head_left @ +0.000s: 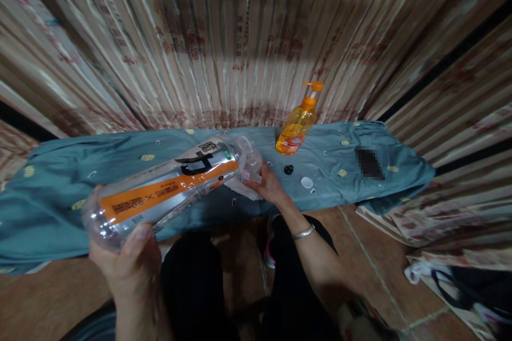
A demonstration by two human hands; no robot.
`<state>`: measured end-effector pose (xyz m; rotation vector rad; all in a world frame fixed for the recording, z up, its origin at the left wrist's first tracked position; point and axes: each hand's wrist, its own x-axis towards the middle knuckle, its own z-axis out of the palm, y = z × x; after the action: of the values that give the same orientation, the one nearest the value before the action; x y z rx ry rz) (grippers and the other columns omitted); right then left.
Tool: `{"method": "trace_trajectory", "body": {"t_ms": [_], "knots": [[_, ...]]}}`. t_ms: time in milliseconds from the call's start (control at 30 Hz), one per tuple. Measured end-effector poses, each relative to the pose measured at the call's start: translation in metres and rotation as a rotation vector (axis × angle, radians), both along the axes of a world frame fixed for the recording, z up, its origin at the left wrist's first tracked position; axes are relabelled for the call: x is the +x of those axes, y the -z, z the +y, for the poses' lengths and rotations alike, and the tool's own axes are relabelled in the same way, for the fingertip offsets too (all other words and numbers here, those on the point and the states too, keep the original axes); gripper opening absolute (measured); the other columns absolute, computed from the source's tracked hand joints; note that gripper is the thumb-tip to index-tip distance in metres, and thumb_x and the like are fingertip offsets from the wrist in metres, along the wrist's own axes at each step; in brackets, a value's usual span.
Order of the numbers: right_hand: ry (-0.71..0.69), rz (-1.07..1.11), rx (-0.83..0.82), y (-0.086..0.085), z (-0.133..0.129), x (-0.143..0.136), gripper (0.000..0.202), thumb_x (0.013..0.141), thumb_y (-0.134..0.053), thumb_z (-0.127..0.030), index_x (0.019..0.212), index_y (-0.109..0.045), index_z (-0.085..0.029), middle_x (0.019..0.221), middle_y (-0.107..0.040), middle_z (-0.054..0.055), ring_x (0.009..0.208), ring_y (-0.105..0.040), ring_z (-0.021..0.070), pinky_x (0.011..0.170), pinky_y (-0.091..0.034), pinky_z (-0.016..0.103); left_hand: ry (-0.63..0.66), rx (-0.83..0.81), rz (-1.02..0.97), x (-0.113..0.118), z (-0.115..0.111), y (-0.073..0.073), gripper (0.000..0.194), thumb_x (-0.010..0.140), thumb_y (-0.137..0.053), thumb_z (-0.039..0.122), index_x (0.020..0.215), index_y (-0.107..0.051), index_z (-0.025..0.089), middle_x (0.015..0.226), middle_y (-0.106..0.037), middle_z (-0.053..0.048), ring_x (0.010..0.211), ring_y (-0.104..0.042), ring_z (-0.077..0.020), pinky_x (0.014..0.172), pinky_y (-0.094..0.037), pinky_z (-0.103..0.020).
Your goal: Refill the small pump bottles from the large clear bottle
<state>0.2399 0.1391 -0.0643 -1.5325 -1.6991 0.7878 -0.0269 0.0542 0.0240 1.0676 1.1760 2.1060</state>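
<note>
Above the teal patterned cloth, a clear plastic bottle with a silver-and-orange label (170,186) lies tilted, its base clamped in the left hand (130,256). The right hand (269,185) grips a small clear plastic container (250,159) at the bottle's neck end. Beyond stands an orange pump bottle (296,128).

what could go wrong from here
The large bottle is held up at a slant and could slip from the left hand at its base. The pump bottle stands on wrinkled cloth, so a bump might topple it. The small white disc lies loose and may get brushed away.
</note>
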Motion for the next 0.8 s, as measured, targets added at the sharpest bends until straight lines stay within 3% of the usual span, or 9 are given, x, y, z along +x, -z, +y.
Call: {"method": "trace_trajectory", "body": {"t_ms": [233,400,800], "knots": [[0.001,0.016,0.015,0.0013,0.0001,-0.0013,0.072,0.086,-0.085,-0.033,0.148,-0.053,-0.019,0.131,-0.078,0.014,0.13,-0.072,0.0356,0.11,-0.058,0.05,-0.038,0.006,-0.058,-0.0013,0.0033,0.0034,0.063,0.04,-0.091,0.032,0.101,-0.074,0.028,0.102,-0.071,-0.002,0.115,-0.07,-0.0401,0.121,-0.037,-0.074],[-0.008,0.029,0.028,0.0023,0.0007,-0.0003,0.071,0.086,-0.086,-0.033,0.148,-0.054,-0.021,0.13,-0.078,0.012,0.129,-0.072,0.0349,0.11,-0.058,0.049,-0.024,-0.013,-0.008,0.0,0.0021,0.0024,0.054,0.045,-0.09,0.036,0.097,-0.076,0.029,0.102,-0.072,-0.003,0.12,-0.069,-0.0417,0.122,-0.035,-0.073],[-0.006,0.026,0.013,0.003,0.0004,-0.0012,0.07,0.086,-0.085,-0.031,0.147,-0.053,-0.018,0.131,-0.078,0.014,0.132,-0.071,0.0354,0.112,-0.056,0.05,-0.027,0.008,-0.056,0.0004,0.0024,0.0029,0.06,0.042,-0.094,0.033,0.097,-0.072,0.026,0.105,-0.071,-0.004,0.117,-0.069,-0.0399,0.12,-0.039,-0.07]]}}
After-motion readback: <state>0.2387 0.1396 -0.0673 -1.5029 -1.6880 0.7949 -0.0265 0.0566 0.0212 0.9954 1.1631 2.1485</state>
